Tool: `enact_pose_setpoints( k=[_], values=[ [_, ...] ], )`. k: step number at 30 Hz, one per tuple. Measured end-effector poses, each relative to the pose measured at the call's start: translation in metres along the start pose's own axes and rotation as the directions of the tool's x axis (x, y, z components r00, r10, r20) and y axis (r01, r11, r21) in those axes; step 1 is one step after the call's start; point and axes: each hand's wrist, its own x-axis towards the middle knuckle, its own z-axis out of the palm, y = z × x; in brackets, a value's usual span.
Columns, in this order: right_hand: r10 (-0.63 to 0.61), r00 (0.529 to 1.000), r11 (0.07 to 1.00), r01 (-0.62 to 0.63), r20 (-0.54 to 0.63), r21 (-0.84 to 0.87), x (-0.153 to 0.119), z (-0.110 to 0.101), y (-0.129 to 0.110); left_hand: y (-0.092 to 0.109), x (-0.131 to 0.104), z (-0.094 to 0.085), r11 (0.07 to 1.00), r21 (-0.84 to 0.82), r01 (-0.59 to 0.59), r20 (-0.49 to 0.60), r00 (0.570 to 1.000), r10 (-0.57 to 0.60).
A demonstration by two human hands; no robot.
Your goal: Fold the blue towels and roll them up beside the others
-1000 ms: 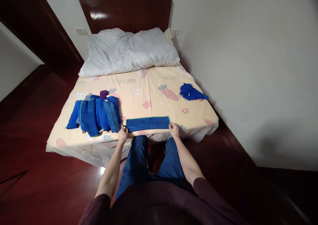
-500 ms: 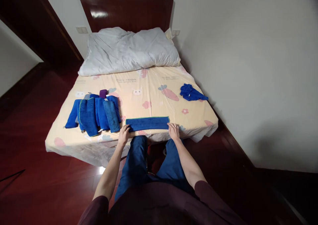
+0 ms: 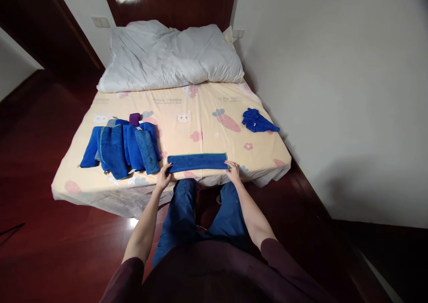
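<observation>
Here we are at the bed (image 3: pixel 207 135) w/ its cream, carrot-print sheet, and the long, flat, folded dark-blue cloth strip w/ green edging (image 3: pixel 197 162) lies lengthwise across the near edge, btwn the two hands. L hand (image 3: pixel 163 176) is at the strip's L end, fingers (image 3: pixel 168 166) touching the near corner; R hand (image 3: pixel 233 172) is at the R end, fingers (image 3: pixel 228 163) reaching over that end from the near side. Both sets curled; whether they pinch the fabric or just press it, can't tell. Just beside the strip's L end: a pile of rolled blue cloths (image 3: pixel 115 149), w/ a small purple roll (image 3: pixel 134 119) at its far side. Over R, well apart, a crumpled bright-blue cloth (image 3: pixel 258 121) nr the bed's R edge.
</observation>
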Motion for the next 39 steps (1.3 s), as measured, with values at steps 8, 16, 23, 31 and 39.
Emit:
enact_pose_setpoints(
  k=[8, 16, 23, 31, 39],
  values=[
    [0.035, 0.995, 0.992, -0.022, -0.099, 0.125, 0.002, 0.001, -0.004, 0.012, 0.002, -0.008, 0.976, -0.17, 0.138, -0.059, 0.987, -0.15],
    [0.212, 0.969, 0.975, -0.202, -0.125, 0.093, 0.005, 0.007, -0.004, 0.011, 0.003, -0.007, 0.947, -0.187, 0.261, -0.099, 0.954, -0.282],
    [0.252, 0.957, 0.968, -0.248, -0.145, 0.044, 0.008, 0.011, -0.002, 0.004, 0.005, -0.003, 0.932, -0.172, 0.32, -0.144, 0.927, -0.345],
    [0.28, 0.95, 0.957, -0.287, -0.138, -0.034, 0.01, 0.016, 0.001, 0.009, 0.008, -0.004, 0.941, -0.075, 0.331, -0.188, 0.922, -0.339],
    [0.236, 0.95, 0.951, -0.269, -0.204, -0.15, 0.009, 0.018, -0.015, 0.043, 0.011, 0.014, 0.943, 0.091, 0.321, -0.288, 0.915, -0.283]
  ],
)
